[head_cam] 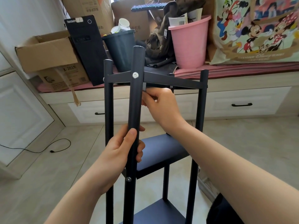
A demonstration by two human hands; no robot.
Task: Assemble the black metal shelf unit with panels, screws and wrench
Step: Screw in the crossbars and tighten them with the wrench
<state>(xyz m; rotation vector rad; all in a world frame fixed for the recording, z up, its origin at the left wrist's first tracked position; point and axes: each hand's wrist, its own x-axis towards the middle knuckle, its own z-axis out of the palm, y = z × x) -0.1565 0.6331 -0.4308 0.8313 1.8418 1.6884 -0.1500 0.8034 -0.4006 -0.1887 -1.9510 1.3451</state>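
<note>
The black metal shelf unit (202, 120) stands upright in front of me, with several posts and three panels. My left hand (123, 151) grips the nearest post (135, 101) around its middle. A silver screw (135, 75) sits in that post at the top panel (171, 80). A second screw (128, 179) shows lower down at the middle panel (160, 149). Just under the top panel, behind the post, my right hand (161, 102) pinches a small grey wrench (144, 87). The wrench's tip is hidden by the post.
Behind the shelf runs a low bench with drawers (241, 102), holding a pink bucket (189, 44), a dark bin (120, 49), a black computer tower (85, 47) and cardboard boxes (48, 54). A black cable (53, 147) lies on the tiled floor at left.
</note>
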